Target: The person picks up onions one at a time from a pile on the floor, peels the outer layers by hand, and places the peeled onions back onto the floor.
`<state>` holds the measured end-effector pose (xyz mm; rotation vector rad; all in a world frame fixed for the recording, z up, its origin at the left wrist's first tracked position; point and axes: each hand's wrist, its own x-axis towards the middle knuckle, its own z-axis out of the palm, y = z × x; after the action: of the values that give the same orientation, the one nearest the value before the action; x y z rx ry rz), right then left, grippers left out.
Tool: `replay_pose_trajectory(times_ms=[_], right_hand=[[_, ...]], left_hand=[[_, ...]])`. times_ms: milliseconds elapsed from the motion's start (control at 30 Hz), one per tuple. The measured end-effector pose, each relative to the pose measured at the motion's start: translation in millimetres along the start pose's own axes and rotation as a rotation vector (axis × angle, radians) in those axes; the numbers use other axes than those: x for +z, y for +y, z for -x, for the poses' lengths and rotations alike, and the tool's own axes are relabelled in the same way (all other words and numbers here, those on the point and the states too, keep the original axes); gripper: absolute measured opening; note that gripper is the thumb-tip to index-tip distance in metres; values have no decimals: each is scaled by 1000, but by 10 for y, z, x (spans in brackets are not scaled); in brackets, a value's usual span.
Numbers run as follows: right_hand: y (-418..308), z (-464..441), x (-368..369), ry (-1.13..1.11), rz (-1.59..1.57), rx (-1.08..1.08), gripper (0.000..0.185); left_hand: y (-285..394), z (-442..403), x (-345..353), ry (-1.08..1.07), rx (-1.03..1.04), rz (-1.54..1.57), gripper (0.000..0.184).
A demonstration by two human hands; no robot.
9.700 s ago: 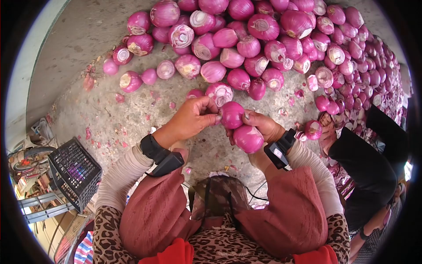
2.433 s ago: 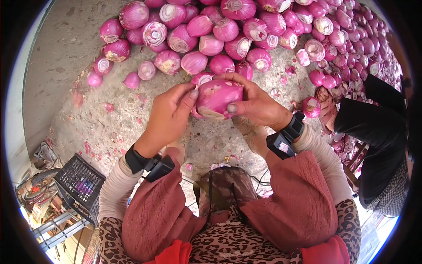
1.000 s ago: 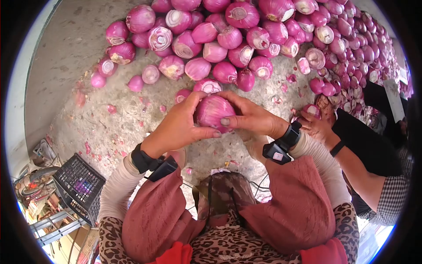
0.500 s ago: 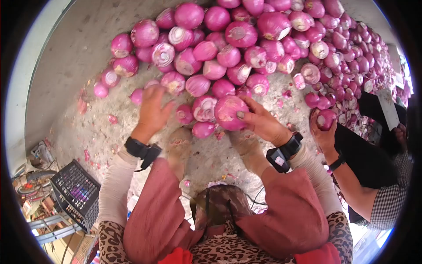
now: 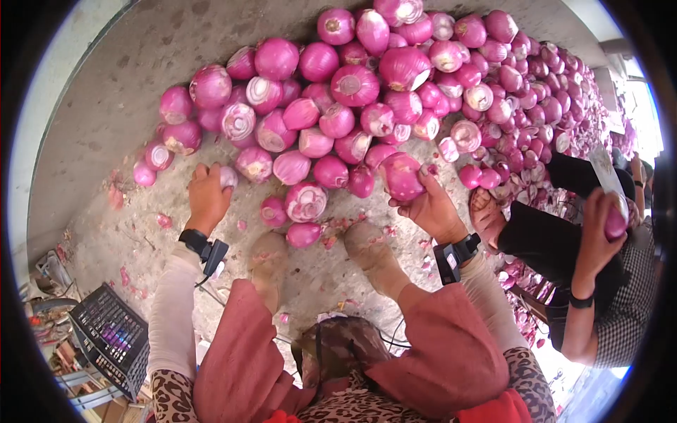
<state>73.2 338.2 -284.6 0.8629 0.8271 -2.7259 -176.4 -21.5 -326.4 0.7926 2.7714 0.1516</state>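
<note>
My left hand (image 5: 208,200) is at the left end of the onion pile, fingers curled down around a small pale purple onion (image 5: 228,177) that shows beside the thumb; what lies under the fingertips is hidden. Farther right, my right hand (image 5: 431,209) grips a large peeled pink onion (image 5: 402,175) from its right side, at the near edge of the pile. Between the hands, a cut onion (image 5: 306,201) and a smaller onion (image 5: 303,235) rest on the floor near my feet.
A large onion pile (image 5: 355,86) spreads across the far side and right. At right, a co-worker's hand (image 5: 596,247) holds an onion near a broad blade (image 5: 606,169). The co-worker's foot (image 5: 486,217) is near my right hand. A black crate (image 5: 111,338) stands lower left.
My hands have parted from the large onion they both held; my left reached left to a small onion, my right keeps the large one. The co-worker's hand has raised an onion toward the blade.
</note>
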Motion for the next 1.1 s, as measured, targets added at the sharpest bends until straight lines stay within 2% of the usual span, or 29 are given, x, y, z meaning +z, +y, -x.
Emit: replay_pose_trajectory(times_ms=[33,67,133,300,400,500,533,600,633,700,733,800,833,900,933,1000,1033,1100], right_hand=[[-48,25,-40,106,-11,-33,47],[-148,50,-17,111,1,-40,47],[-369,51,13,178,34,-118,47],[-1187,-3,60,200,-64,-258,43],[-1744,-104,194,215,-103,-481,35],[-2050,-122,268,137,0,-554,28],[-2010,-153,316,131,9,-546,28],[-1866,-225,481,-33,107,-471,28],[-1686,-291,548,-15,183,-474,29],[-1282,-384,832,-60,380,-356,30],[-1073,-455,934,-73,458,-287,33],[-651,-528,1314,-100,842,-160,44],[-440,-593,1432,-153,919,-106,50],[-55,-718,1584,-277,1066,-40,60],[144,-788,1597,-348,1134,-30,65],[543,-858,1660,-466,1349,-309,72],[679,-852,1694,-470,1346,-305,72],[858,-823,1762,-457,1576,-463,75]], left_hand=[[3,11,1,-10,-22,-6,58],[17,30,8,-2,-18,7,58],[25,94,7,77,98,7,52],[23,194,106,143,140,14,56],[-19,300,171,78,76,119,58],[-52,376,237,-14,24,259,57],[-64,389,245,-11,12,265,57],[-100,417,250,-23,-6,306,52],[-118,418,273,-21,-22,308,52],[-178,424,349,105,-12,446,43],[-207,416,328,102,-28,440,43],[-202,405,292,-54,-61,838,36],[-125,436,201,-54,-75,833,36],[110,467,-118,-357,-312,1354,36],[179,477,-203,-354,-322,1353,36],[294,484,-328,-540,-257,1410,33],[352,512,-370,-578,-253,1462,39],[428,531,-478,-631,-268,1527,42]])
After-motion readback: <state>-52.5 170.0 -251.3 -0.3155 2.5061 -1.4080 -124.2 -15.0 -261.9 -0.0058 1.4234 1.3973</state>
